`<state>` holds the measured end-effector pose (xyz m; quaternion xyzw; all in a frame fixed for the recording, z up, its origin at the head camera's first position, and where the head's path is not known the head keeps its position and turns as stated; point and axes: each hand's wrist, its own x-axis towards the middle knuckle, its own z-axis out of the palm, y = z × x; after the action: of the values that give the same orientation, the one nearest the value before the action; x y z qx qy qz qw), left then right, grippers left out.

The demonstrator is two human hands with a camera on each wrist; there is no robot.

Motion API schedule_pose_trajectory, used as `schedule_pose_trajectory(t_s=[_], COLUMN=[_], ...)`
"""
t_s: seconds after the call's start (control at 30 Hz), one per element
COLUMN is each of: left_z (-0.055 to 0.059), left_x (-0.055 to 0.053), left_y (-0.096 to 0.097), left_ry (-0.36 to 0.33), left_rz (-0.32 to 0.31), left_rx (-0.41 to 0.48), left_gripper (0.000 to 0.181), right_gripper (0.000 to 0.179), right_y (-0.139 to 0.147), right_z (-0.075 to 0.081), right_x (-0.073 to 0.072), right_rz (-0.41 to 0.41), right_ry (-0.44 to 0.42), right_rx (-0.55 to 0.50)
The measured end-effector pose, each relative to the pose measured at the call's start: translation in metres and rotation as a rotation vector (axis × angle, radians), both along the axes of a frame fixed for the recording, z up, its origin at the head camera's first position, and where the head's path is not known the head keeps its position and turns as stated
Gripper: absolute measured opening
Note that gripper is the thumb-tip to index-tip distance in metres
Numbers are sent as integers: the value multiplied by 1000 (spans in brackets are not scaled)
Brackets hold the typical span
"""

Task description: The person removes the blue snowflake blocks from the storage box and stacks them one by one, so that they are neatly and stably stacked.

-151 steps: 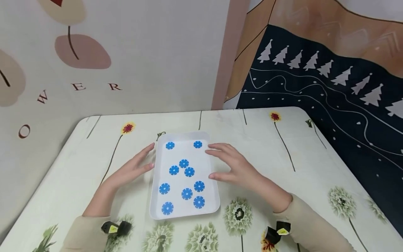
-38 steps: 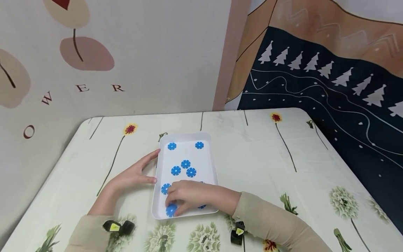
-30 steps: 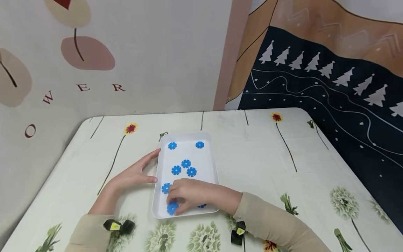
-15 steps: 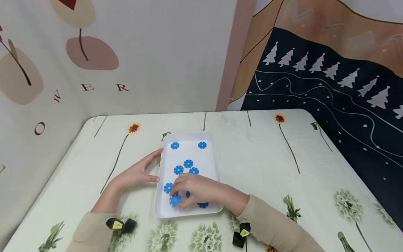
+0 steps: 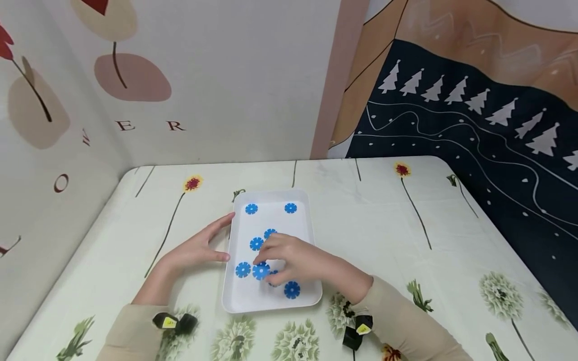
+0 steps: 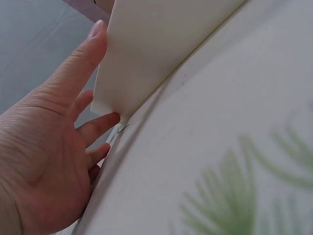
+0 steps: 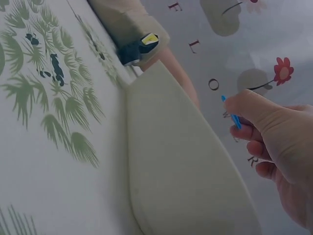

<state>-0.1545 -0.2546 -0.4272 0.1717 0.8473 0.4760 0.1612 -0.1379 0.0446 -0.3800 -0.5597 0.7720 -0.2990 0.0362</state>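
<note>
A white rectangular tray (image 5: 244, 296) holds several flat blue notched discs. My right hand (image 5: 300, 258) is over the tray, pinching one blue notched disc (image 5: 261, 271) between thumb and fingers. The right wrist view shows that pinched disc (image 7: 232, 113) edge-on, raised above the tray's wall (image 7: 171, 161). Beside it lies another disc (image 5: 243, 269), and one more (image 5: 292, 290) sits near the front right corner. Part of the middle group is hidden by this hand. My left hand (image 5: 191, 253), fingers and thumb extended, touches the tray's left side; the left wrist view shows a fingertip at its wall (image 6: 142, 58).
Two discs lie at the tray's far end, a left one (image 5: 251, 208) and a right one (image 5: 290, 207). The tray stands on a table with a flower-print cloth (image 5: 370, 215). Printed walls (image 5: 226, 90) rise behind and to the left.
My right hand has come in from the right, taken the disc at the front left and carried it back and right, toward the middle. The left hand has moved against the tray's side.
</note>
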Motion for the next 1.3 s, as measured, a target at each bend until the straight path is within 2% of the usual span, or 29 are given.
schedule_pose_trajectory(t_s=[0.63,0.8,1.07,1.3], left_z=[0,0,-1,1], left_x=[0,0,0,0], left_y=[1,0,-2,-2], left_ry=[3,0,1,-4], left_rz=[8,6,-18,-12], left_rx=[18,23,37,28], left_gripper=[99,101,101,103], right_gripper=[31,32,34,34], right_y=[58,74,96,112], right_z=[1,-2,-12,-22], right_x=[-19,-25,-32,-42], right_rz=[-78,-123,-225,-305], right_ry=[42,49,13,10], right_rx=[-262,-284,-259,-267])
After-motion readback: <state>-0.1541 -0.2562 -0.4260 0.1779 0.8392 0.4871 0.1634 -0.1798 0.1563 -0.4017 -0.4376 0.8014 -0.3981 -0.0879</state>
